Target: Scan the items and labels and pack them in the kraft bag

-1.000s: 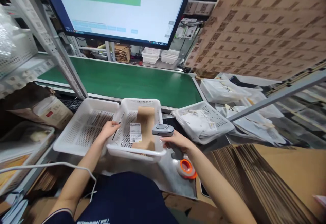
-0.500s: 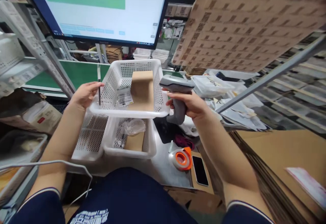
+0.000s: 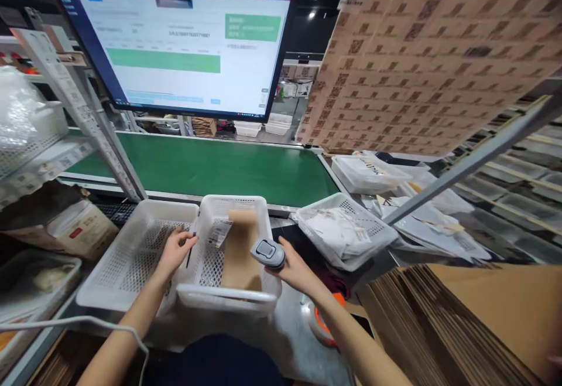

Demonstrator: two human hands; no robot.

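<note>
My left hand pinches a thin dark pen beside the left wall of a white perforated basket. Inside that basket lie a brown cardboard piece and a small clear packet with a label. At its right side, my right hand is wrapped round a grey handheld scanner, whose head overlaps the cardboard. Another white basket stands to the left, partly behind my left hand and forearm.
A monitor hangs above a green belt. On the right are a basket of white packets, an orange tape dispenser and stacked cardboard. A white cable crosses the lower left.
The held basket has come down onto the place of the lower basket, and both hands moved down with it. The view has tilted up, showing more of the monitor and belt.
</note>
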